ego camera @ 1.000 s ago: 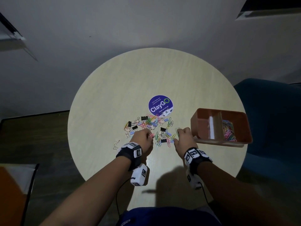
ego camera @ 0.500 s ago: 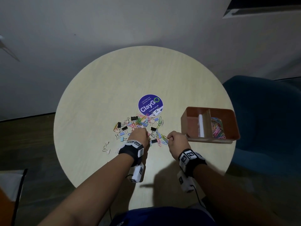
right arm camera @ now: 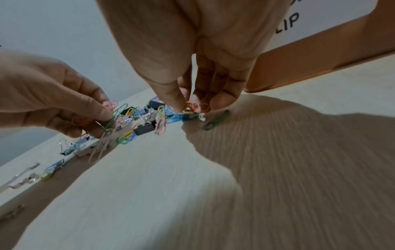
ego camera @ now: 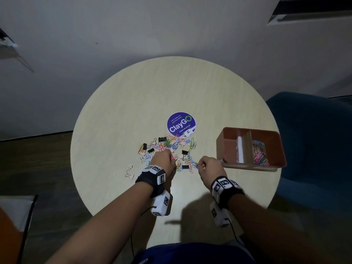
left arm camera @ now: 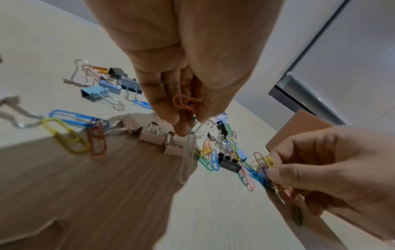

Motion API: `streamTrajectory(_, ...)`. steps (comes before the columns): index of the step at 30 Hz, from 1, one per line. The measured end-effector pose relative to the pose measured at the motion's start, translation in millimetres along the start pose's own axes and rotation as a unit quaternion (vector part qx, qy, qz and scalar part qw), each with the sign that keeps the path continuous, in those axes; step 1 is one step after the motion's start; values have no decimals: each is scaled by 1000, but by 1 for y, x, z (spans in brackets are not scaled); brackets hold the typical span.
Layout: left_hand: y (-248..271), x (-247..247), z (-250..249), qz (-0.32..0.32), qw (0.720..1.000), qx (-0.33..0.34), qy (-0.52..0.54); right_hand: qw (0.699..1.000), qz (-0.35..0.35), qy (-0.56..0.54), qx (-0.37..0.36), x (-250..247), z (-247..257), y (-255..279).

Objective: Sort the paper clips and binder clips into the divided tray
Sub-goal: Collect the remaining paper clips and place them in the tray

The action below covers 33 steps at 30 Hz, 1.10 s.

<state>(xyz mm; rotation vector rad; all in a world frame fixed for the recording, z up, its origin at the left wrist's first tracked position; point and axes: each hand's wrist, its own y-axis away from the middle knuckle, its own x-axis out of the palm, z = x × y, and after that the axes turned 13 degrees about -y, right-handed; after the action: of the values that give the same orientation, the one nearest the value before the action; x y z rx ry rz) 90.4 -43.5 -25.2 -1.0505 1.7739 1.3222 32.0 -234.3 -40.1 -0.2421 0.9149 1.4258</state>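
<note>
A mixed pile of coloured paper clips and binder clips (ego camera: 169, 147) lies at the middle of the round table (ego camera: 118, 115). My left hand (ego camera: 163, 159) pinches several paper clips (left arm camera: 186, 104), pink and green, just above the pile's near edge. My right hand (ego camera: 206, 164) pinches a small bunch of paper clips (right arm camera: 193, 106) at the pile's right side, low over the table. The orange divided tray (ego camera: 221, 145) stands right of my right hand; its right compartment holds paper clips (ego camera: 259, 153), and its left compartment shows only a white label.
A purple round sticker (ego camera: 181, 124) sits beyond the pile. A few pale binder clips (ego camera: 129, 171) lie apart at the left. A blue chair (ego camera: 314, 130) stands right of the table. A dark green paper clip (right arm camera: 215, 121) lies alone near the tray.
The head view has shifted. My right hand moved slightly left along the pile's near edge. My left hand stays at the pile holding clips.
</note>
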Motion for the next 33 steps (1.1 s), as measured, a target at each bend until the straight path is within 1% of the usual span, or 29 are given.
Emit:
streamTrajectory(5,6,-1,5,-11,999,-10,34,999,-27,-31,6,-7,3,7)
streamTrajectory(10,13,0,10,-19,997,-16,76,996,-36,-87,2,-10,4,10)
streamTrajectory(14,21,-2,15,-25,996,-20,87,998,-23,-54,27,-11,7,12)
streamTrajectory(18,28,-1,19,-15,996,-18,82,998,11,-23,54,-1,11,12)
streamTrajectory(21,29,-1,19,-9,997,-14,74,997,16,20,68,6,11,8)
streamTrajectory(27,30,-5,15,-18,998,-7,61,994,34,102,36,12,7,7)
streamTrajectory(30,30,-6,13,-15,998,-4,57,994,32,101,27,10,3,10)
streamTrajectory(33,30,-7,12,-15,998,-2,54,996,8,82,21,8,2,12)
